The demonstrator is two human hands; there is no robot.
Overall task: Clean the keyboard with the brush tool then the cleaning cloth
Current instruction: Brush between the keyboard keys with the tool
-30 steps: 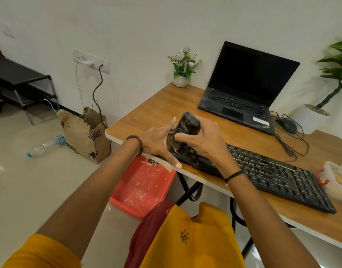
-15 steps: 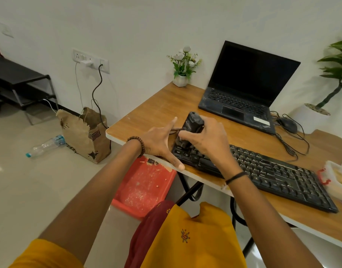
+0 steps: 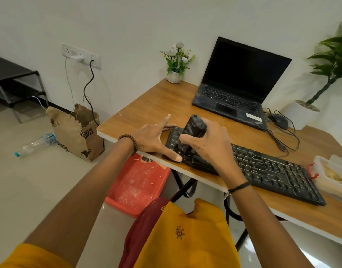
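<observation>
A black keyboard [image 3: 266,169] lies along the front edge of the wooden table [image 3: 147,107]. My right hand [image 3: 206,146] is shut on a black brush tool [image 3: 193,126], held upright with its lower end on the keys at the keyboard's left end. My left hand [image 3: 152,140] rests at the keyboard's left edge, fingers spread, thumb on the front corner and index finger along the far corner. No cleaning cloth is visible.
A black laptop [image 3: 235,88] stands open at the back, with a mouse [image 3: 278,120] and cables to its right. A small flower pot [image 3: 176,74] sits at the back. A plastic box [image 3: 332,176] lies at the right. A red bin [image 3: 139,182] stands under the table's left edge.
The brush has shifted slightly right and farther along the keys at the keyboard's left end, uncovering the leftmost keys. My left hand stays at the keyboard's left edge.
</observation>
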